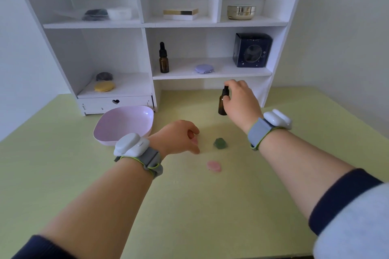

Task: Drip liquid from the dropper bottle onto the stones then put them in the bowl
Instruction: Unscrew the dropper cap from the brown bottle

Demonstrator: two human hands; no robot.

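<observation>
Green table | your right hand pinches upright dropper bottle (cap end); green stone, pink stone lie below-left of it; left hand loosely curled, empty

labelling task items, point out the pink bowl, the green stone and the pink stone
pink bowl [122,124]: head view, bare inner wall
green stone [220,143]: head view, top face
pink stone [214,166]: head view, middle

right hand grips dropper bottle | stones on table
</observation>
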